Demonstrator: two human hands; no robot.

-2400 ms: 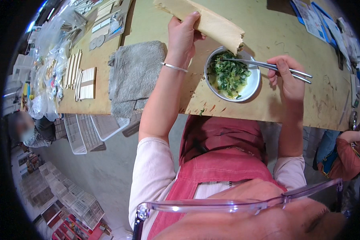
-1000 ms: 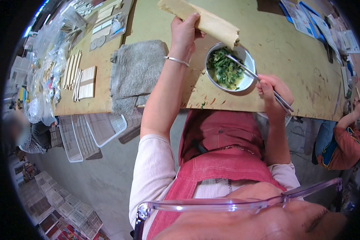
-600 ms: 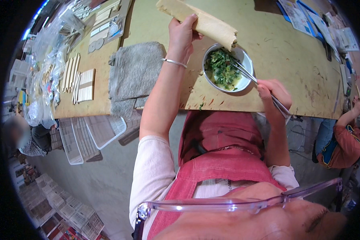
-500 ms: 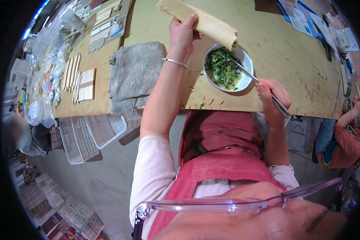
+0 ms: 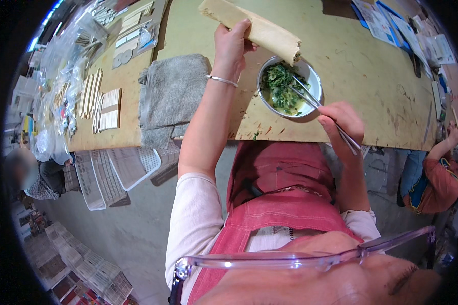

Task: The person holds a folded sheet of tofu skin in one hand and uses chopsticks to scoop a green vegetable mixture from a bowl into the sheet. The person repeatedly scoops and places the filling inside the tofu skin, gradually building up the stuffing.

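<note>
My left hand [image 5: 232, 46] is closed around a long tan rolled flatbread [image 5: 262, 33], held above the table. The roll's right end is ragged, as if bitten, and hangs over the rim of a white bowl [image 5: 315, 81]. Chopped leafy greens [image 5: 281, 84] with some pale liquid lie in the bowl. My right hand [image 5: 345, 122] grips a pair of metal chopsticks [image 5: 310, 97]. Their tips are slightly apart and reach into the greens.
A folded grey towel [image 5: 173, 89] lies left of my left forearm. Further left are wooden sticks [image 5: 107, 109] and clear plastic bags [image 5: 51, 101]. Papers and blue folders [image 5: 384, 25] sit at the far right. White plastic baskets [image 5: 132, 165] stand below the table edge. A co-worker [image 5: 435, 178] is at the right.
The chopsticks have spread apart at their tips within the greens. My right hand has shifted slightly left and down. My left hand and the roll have hardly moved.
</note>
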